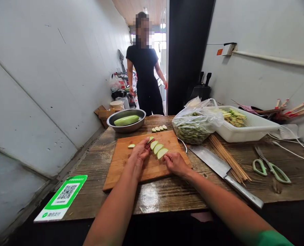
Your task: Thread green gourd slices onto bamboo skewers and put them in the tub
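Over the wooden cutting board (123,167), half-moon zucchini slices (157,148) sit in a row between my hands, strung on a thin skewer that they mostly hide. My left hand (141,150) pinches a zucchini slice (151,139) at the far end of the row. At the near end, my right hand (176,163) is closed on the skewer's end, right beside the largest slice. One loose slice (131,146) lies on the board left of my left hand. Beyond the board's back edge, several more slices (159,128) form a short line on the table.
A metal bowl (111,123) holds a whole zucchini (126,120). On the right are a cleaver (210,160), bamboo skewers (227,159), scissors (269,166), a bag of greens (192,126) and a white tub (254,129). A QR-code sign (64,196) lies left. Another person (144,68) stands beyond the table.
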`<action>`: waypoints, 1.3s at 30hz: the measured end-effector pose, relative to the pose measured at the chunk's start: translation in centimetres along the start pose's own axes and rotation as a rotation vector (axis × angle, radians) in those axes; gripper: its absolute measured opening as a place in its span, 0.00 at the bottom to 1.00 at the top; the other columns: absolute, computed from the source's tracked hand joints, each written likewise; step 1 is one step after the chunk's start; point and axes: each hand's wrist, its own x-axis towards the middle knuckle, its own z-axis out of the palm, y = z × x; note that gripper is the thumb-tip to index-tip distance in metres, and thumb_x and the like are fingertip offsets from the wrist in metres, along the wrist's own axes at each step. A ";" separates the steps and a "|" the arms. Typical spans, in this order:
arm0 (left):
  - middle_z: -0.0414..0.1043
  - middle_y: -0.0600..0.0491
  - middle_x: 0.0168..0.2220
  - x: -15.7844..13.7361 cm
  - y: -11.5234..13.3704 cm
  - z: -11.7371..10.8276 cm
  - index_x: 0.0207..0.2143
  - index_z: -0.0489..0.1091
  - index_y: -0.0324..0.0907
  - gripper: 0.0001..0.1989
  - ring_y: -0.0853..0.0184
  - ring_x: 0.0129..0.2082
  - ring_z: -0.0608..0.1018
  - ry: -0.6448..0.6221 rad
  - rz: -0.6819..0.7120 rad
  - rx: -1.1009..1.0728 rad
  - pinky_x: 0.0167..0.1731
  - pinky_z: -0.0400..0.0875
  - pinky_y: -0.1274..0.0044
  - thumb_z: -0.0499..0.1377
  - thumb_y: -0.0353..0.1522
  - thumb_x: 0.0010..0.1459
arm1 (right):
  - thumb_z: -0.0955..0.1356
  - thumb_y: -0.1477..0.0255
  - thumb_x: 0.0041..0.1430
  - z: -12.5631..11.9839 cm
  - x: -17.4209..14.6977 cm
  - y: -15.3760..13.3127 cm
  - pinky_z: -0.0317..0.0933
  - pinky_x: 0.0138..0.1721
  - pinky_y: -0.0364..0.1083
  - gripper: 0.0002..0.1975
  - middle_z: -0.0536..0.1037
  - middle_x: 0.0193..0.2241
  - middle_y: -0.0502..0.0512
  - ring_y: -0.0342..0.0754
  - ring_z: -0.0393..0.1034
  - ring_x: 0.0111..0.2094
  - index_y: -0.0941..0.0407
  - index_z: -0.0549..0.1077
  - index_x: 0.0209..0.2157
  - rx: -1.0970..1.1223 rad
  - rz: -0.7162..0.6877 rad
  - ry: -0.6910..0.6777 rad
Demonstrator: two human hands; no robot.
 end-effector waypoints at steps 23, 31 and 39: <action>0.73 0.46 0.30 -0.2 -1.3 0.2 0.33 0.69 0.33 0.08 0.69 0.28 0.76 -0.261 -0.008 0.007 0.32 0.73 0.77 0.52 0.29 0.58 | 0.59 0.76 0.57 0.8 1.0 0.0 0.53 0.26 0.38 0.12 0.71 0.19 0.50 0.41 0.63 0.22 0.57 0.71 0.25 0.088 -0.003 0.111; 0.75 0.45 0.34 -1.0 -2.2 0.5 0.35 0.70 0.35 0.07 0.66 0.31 0.77 -0.364 0.076 0.084 0.31 0.73 0.76 0.59 0.27 0.51 | 0.59 0.76 0.57 0.9 1.1 0.1 0.53 0.26 0.39 0.12 0.72 0.21 0.51 0.41 0.64 0.22 0.58 0.71 0.26 0.066 -0.013 0.121; 0.76 0.44 0.29 -0.5 -2.2 1.0 0.31 0.70 0.33 0.04 0.67 0.26 0.77 -0.280 0.071 0.088 0.29 0.74 0.77 0.56 0.24 0.52 | 0.59 0.77 0.57 1.0 1.2 0.0 0.56 0.28 0.39 0.12 0.75 0.24 0.53 0.43 0.68 0.26 0.57 0.73 0.27 -0.005 0.000 0.083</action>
